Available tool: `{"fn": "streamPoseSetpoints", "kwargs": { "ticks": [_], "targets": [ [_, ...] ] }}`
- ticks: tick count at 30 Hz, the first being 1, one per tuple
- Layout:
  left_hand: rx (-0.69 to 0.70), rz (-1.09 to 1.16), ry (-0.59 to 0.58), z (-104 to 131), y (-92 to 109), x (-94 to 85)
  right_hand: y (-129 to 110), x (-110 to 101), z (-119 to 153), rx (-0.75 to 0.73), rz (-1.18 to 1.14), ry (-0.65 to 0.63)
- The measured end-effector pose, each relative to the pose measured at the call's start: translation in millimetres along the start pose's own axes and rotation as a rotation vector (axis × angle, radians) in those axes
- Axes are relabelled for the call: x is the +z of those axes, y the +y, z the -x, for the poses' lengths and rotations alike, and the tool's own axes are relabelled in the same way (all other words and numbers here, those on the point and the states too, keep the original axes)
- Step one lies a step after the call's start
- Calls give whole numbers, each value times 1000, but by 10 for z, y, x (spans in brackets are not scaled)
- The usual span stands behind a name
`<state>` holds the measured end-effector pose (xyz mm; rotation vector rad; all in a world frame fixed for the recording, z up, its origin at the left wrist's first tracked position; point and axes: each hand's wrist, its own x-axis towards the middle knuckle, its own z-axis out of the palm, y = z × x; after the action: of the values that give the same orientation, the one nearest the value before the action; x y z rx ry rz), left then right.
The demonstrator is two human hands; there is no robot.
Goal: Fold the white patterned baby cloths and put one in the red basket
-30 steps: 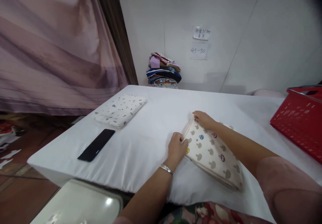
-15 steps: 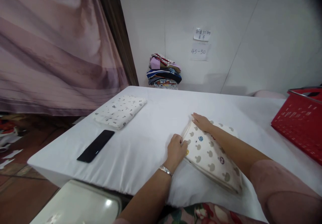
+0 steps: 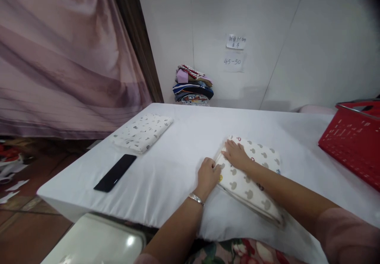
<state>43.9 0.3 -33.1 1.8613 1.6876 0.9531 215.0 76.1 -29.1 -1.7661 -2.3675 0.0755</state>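
Observation:
A folded white cloth with grey-brown mushroom-like prints point(image 3: 249, 192) lies on the white-covered table point(image 3: 184, 137) in front of me. My left hand point(image 3: 208, 177), with a silver bracelet on its wrist, grips the cloth's left corner between curled fingers and thumb. Flat on top of the cloth, near its upper left edge, rests my right hand point(image 3: 237, 155) with fingers spread. The right forearm crosses over the cloth and hides part of it.
At the table's left lie another folded patterned cloth point(image 3: 144, 133) and a black phone point(image 3: 115, 173). A red basket point(image 3: 353, 141) stands at the right edge. Folded fabrics point(image 3: 193, 86) are stacked beyond the far edge. A pale glossy lid point(image 3: 97, 242) is below the near left edge.
My right hand has slid slightly toward me from the cloth's far corner onto its surface, uncovering more of its upper right part. My left hand keeps its grip. The view has shifted slightly.

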Motion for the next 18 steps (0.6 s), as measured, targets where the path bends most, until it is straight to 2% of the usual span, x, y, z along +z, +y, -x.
{"fn": "streamPoseSetpoints", "kwargs": {
  "ticks": [4, 9, 12, 15, 18],
  "targets": [
    [-2, -17, 5, -10, -3, 4, -74, -7, 37, -29, -3, -34],
    [7, -6, 18, -17, -18, 1, -88, -118, 9, -18, -72, -90],
    [17, 15, 38, -13, -27, 4, -172, -147, 143, -45, -140, -145],
    [19, 25, 53, -9, -16, 0, -279, -118, 300, -118, -166, -143],
    [-6, 18, 44, -5, 8, -14, -328, -116, 365, -120, -187, -162]
  ]
}}
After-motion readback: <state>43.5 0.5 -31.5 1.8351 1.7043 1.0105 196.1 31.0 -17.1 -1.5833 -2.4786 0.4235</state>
